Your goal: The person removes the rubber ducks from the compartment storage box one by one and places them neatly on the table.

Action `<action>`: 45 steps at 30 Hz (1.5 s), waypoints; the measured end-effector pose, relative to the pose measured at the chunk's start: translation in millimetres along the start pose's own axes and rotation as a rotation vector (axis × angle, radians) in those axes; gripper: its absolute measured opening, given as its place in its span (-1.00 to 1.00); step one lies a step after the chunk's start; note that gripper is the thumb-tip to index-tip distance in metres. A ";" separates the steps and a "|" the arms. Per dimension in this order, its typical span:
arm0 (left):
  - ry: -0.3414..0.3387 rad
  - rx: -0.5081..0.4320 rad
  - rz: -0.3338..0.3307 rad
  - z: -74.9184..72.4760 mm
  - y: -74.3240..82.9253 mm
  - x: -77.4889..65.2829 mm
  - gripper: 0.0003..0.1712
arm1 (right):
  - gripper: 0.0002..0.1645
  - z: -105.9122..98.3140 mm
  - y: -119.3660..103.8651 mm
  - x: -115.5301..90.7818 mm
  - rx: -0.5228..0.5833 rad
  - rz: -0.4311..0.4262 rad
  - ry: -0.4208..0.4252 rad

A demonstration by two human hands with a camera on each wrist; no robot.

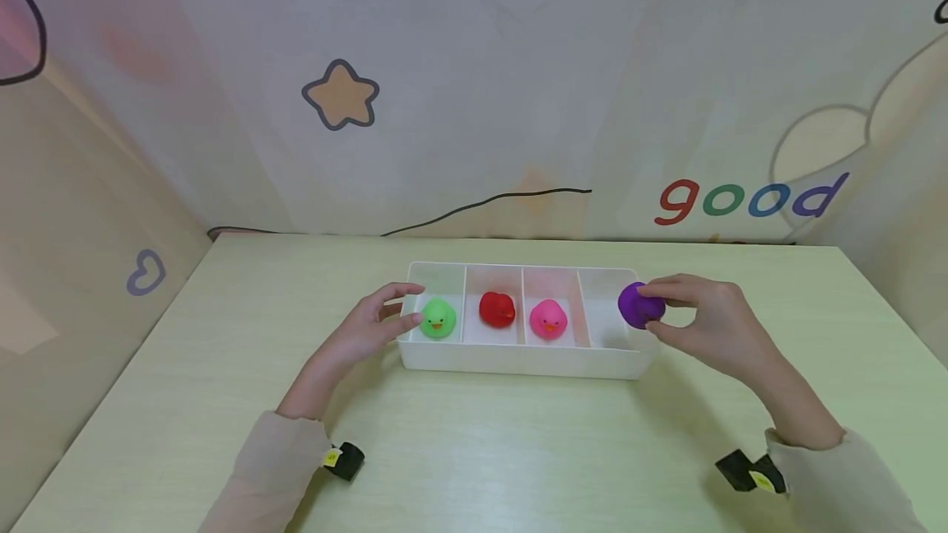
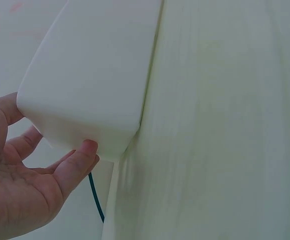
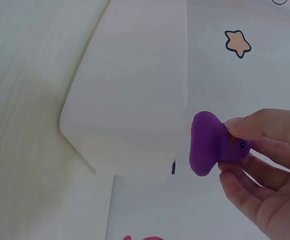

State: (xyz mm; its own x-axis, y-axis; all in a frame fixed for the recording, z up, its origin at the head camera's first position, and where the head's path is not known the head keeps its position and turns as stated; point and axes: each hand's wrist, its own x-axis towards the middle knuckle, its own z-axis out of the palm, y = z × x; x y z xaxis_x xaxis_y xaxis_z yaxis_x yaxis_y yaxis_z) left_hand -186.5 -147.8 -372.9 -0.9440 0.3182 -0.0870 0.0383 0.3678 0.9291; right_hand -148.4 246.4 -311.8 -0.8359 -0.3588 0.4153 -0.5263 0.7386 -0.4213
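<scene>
Placing, likely: your right hand pinches a purple rubber duck, left hand spread against the white plastic tray; next, lower, release.

Printed sheets make this table a booth.

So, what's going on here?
A person is handling some little toys at a white box. Their right hand holds a purple duck at the box's right end, up above the rim, while their left hand touches the other end. A green duck, a red toy and a pink duck each sit in their own compartment; the purple one isn't down in the box yet.
</scene>
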 end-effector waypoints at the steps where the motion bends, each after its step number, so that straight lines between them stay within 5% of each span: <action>1: 0.000 0.000 -0.001 0.0 -0.2 0.1 -0.47 | -0.56 -1.8 1.1 -1.9 0.012 -0.005 0.015; 15: -0.009 -0.003 0.007 -0.4 -1.2 0.4 -0.46 | -0.53 -22.9 14.3 -31.6 0.054 0.085 0.061; 45: -0.011 -0.002 0.007 -0.3 -0.8 0.4 -0.47 | -0.55 -3.9 41.1 -73.8 0.199 0.190 -0.134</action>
State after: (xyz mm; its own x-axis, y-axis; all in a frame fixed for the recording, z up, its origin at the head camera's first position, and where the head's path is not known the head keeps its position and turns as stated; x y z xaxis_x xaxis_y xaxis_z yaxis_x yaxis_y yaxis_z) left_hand -187.0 -148.2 -373.6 -0.9402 0.3302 -0.0840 0.0447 0.3638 0.9304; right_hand -107.7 305.5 -356.7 -0.9283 -0.3072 0.2094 -0.3679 0.6781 -0.6362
